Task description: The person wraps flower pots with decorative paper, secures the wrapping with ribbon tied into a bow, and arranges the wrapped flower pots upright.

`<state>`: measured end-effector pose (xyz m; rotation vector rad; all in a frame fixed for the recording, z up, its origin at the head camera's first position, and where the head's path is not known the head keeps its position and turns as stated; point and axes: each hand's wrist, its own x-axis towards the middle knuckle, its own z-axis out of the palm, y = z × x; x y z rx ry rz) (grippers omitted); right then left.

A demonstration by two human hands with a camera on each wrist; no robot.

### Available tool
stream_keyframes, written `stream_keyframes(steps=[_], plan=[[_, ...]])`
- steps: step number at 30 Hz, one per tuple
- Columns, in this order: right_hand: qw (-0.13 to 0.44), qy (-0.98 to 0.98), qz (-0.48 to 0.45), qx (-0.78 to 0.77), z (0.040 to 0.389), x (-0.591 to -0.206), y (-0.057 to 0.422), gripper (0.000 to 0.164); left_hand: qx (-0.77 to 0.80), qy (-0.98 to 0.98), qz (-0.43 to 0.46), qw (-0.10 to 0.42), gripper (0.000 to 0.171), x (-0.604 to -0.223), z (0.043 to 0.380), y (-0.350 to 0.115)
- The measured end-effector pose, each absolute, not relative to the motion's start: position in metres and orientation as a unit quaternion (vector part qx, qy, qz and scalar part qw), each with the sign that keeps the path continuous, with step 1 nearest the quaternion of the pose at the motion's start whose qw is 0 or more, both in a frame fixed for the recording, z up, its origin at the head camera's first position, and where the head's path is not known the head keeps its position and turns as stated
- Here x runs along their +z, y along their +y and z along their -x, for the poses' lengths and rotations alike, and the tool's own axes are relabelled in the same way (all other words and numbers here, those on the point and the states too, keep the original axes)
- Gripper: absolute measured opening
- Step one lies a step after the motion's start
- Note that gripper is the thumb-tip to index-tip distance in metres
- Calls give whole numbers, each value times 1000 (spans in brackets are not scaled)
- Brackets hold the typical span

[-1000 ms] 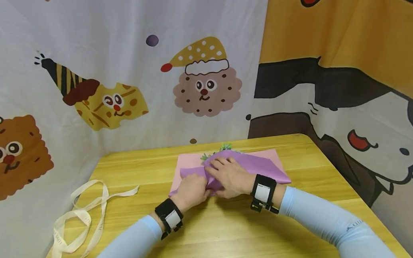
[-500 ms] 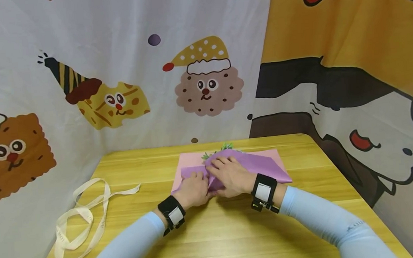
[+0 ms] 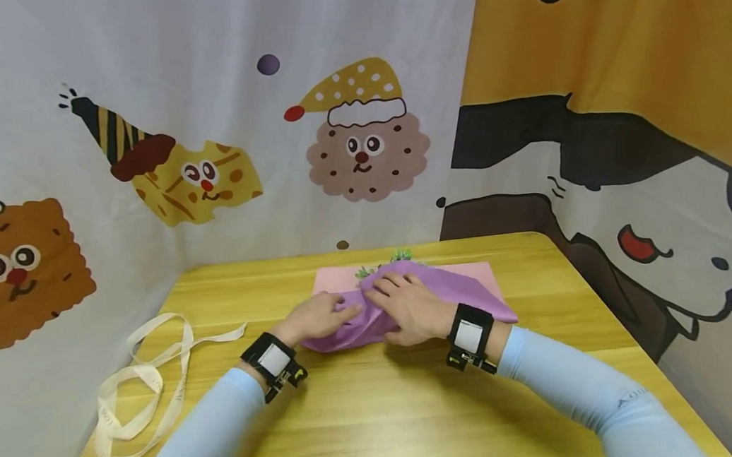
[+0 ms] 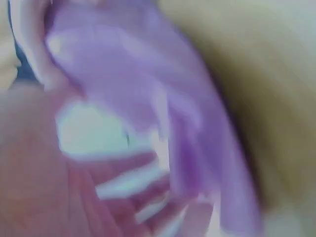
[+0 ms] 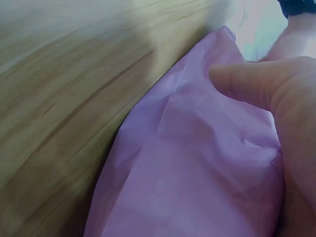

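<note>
Left hand [image 3: 318, 317]: has just drawn away to the left; its fingers, bunched earlier, are now straight and spread. Whether they touch the paper, I cannot tell.
Right hand [image 3: 413, 310]: stays flat with fingers extended, so it alone surely presses the fold.
Purple paper [image 3: 456, 286]: lies over the pink sheet [image 3: 331, 279], below green leaves [image 3: 401, 255]; its near-left edge, previously covered, now shows.

It was a small draped nook, whether in a home or a studio could not be told. White-and-orange cloth [image 3: 200, 42] printed with cartoon snacks and a large animal hung around a yellow wood-grained desk [image 3: 386, 418].
</note>
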<state>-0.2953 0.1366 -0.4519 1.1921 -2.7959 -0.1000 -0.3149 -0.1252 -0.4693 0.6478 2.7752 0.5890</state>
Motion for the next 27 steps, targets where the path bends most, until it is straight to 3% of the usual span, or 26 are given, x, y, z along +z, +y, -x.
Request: stream_keyframes(steps=[3, 6, 13, 17, 20, 25, 27], plan=[[52, -917, -394, -36, 296, -451, 136, 102, 171, 972, -129, 102, 66, -463, 318, -143], [49, -917, -394, -35, 295, -450, 136, 101, 150, 977, -83, 124, 62, -463, 316, -151], [48, -920, -388, -29, 297, -452, 137, 100, 230, 960, -117, 110, 43, -475, 314, -158], [56, -919, -390, -30, 297, -454, 139, 100, 262, 953, -111, 108, 50, -480, 318, -161], [60, -918, -390, -31, 296, -453, 140, 100, 271, 948, -126, 105, 53, -504, 335, -171], [62, -918, -391, -32, 295, -452, 140, 100, 280, 944, -154, 88, 34, -566, 378, -195], [64, -918, -391, -28, 295, -452, 141, 102, 286, 944, -140, 88, 28, -570, 382, -199]])
